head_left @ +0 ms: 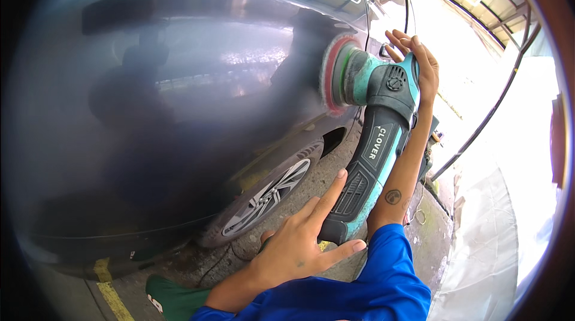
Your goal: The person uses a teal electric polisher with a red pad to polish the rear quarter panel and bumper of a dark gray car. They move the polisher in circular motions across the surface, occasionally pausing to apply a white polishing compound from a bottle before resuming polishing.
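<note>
A black and turquoise Clover polisher (377, 141) stands with its red-edged fleece pad (334, 76) against the dark, glossy body panel (202, 96) of a car. My right hand (417, 62) bears on the back of the polisher's head, its palm to the casing and some fingers stretched out beyond it. Lower down, my left hand (305, 240) loosely holds the rear end of the handle between spread thumb and index finger, the index fingertip on the casing's side. Its other fingers are partly hidden.
Below the panel shows a car wheel (269, 204) with a silver alloy rim, over rough concrete (341, 155) with yellow marking (110, 296). A dark curved pole (489, 119) and pale sheeting (480, 240) stand on the right. Dark items (426, 155) lie beyond my right forearm.
</note>
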Available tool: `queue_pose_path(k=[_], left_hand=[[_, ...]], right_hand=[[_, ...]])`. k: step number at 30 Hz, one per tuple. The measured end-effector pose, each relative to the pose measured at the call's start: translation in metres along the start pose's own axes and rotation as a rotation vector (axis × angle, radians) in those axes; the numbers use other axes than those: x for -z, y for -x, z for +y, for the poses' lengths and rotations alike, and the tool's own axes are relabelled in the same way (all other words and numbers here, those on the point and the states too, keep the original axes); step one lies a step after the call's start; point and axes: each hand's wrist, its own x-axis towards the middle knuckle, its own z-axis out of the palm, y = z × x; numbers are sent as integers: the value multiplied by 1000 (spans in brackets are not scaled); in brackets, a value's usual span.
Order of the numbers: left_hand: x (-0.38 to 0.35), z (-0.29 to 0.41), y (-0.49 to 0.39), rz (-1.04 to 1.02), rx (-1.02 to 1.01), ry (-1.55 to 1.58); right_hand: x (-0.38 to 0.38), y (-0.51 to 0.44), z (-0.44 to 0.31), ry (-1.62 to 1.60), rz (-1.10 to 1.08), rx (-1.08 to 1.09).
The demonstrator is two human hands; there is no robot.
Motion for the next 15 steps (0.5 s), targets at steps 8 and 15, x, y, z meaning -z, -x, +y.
queue_pose_path(k=[8, 15], left_hand=[[3, -2, 18, -11, 64, -1], [6, 0, 31, -20, 58, 15]], right_hand=[[-14, 6, -12, 60, -103, 22], [-28, 8, -23, 159, -155, 80]])
